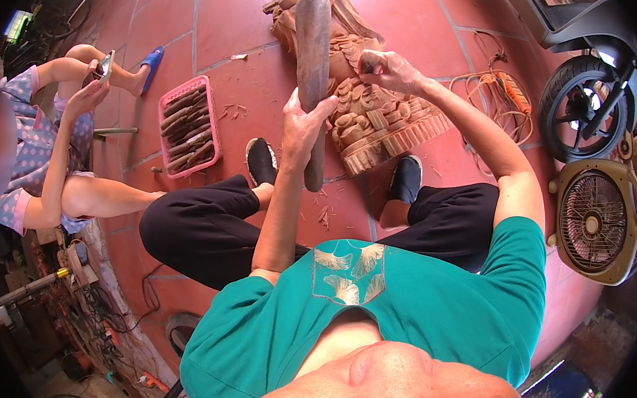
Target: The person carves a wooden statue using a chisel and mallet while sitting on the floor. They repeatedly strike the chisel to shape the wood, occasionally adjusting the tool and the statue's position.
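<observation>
Carved wooden statue (363, 105) lies on the red tile floor (235, 20), between the person's feet. Fan (593, 221) well right of statue; pink basket (189, 125) of tools left of it. Left hand (304, 119) clenched around wooden mallet (313, 71), over the statue. Right hand (388, 70) pinches a chisel, mostly hidden, against the carving.

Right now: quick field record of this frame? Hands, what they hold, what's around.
left hand: left hand grips a wooden mallet, raised upright
right hand: right hand pinched on a small tool, mostly hidden, at the carving
workpiece: wooden carving lying on the red tile floor, between the feet
left side: pink basket of tools; seated person with phone
right side: fan, scooter wheel, orange cord
</observation>
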Demonstrator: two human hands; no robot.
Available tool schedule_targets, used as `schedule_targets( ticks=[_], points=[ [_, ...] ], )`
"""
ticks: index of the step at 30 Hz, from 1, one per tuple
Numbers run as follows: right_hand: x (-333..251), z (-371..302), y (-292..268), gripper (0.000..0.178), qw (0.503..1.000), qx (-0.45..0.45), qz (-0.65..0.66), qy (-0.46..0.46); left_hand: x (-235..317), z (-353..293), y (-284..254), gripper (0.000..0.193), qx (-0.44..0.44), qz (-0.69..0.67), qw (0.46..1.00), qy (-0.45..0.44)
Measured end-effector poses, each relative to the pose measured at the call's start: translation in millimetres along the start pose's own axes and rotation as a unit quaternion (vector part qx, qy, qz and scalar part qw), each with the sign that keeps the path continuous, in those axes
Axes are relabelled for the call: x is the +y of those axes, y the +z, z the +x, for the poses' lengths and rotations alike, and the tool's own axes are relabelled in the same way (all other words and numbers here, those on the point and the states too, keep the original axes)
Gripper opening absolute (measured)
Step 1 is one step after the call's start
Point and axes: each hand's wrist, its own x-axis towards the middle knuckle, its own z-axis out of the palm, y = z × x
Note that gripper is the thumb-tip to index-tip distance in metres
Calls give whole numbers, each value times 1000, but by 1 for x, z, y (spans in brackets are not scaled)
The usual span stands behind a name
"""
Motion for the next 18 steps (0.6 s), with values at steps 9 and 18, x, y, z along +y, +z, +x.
schedule_targets(
  ticks=[9, 18],
  points=[
    [-13, -2, 8, 25, 996, -26, -77, -43, 13, -17, 27, 36, 42, 100, 990, 94],
    [-16, -2, 8, 32, 996, 8, -71, -47, -20, -16, 20, 40, -45, 173, 981, 71]
  ],
)
